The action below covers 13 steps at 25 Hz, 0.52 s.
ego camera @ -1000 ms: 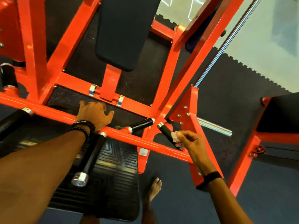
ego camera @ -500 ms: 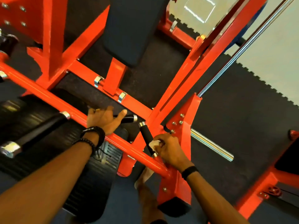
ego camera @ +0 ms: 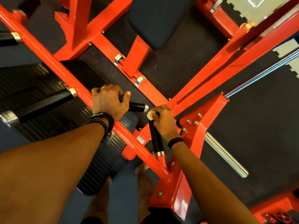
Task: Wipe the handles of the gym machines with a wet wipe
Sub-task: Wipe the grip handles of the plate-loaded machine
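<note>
A person's right hand (ego camera: 164,122) clamps a white wet wipe (ego camera: 150,115) around the top of one black handle (ego camera: 156,139) of the orange gym machine (ego camera: 129,139), the left hand (ego camera: 108,101) gripping a neighbouring handle (ego camera: 137,107); two more grips (ego camera: 40,105), wiped or not, wait alongside.

Wipe (ego camera: 150,114) now at handle (ego camera: 156,138) tip

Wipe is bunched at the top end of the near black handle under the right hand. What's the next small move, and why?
Probably slide the right hand down the handle toward its chrome collar, keeping the wet wipe wrapped round it: the wipe sits at the free end, and black grip below the hand is uncovered.
</note>
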### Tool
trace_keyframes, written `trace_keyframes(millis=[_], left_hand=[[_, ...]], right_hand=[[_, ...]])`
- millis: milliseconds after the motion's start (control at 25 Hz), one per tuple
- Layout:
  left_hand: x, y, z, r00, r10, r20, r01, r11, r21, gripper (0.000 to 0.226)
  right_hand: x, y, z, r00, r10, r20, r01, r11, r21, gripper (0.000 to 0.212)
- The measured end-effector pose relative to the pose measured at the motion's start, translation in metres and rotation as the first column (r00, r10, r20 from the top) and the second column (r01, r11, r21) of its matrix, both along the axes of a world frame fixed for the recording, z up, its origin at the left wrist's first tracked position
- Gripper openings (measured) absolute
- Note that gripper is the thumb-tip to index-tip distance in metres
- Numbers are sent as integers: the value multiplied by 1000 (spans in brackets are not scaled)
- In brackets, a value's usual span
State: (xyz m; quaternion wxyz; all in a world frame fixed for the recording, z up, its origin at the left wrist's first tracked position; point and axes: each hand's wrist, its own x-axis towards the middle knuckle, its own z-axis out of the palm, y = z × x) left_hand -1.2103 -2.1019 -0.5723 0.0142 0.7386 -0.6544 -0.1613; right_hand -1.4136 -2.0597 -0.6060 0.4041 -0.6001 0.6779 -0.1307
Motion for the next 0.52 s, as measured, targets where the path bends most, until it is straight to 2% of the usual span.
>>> trace_keyframes(millis=[120,240,320,520], left_hand=[[-2,-1,1,1000,7,-6,-7,1000,29,40],[-2,-1,2,1000,6,3,-6,998,55,43],[-3,-2,2,1000,7,6,-7,997,76,43],[-2,-1,2,1000,18,-6,-18,999,50,41]], right_hand=[[-14,22,1,997,68,-32,-69,997,-22,14],[-51,90,32,998,31,55,-35,997,68,13],[-63,106,37,995,-18,98,5,991,135,15],[-26,24,-10,932,-243,268,215,968,131,17]])
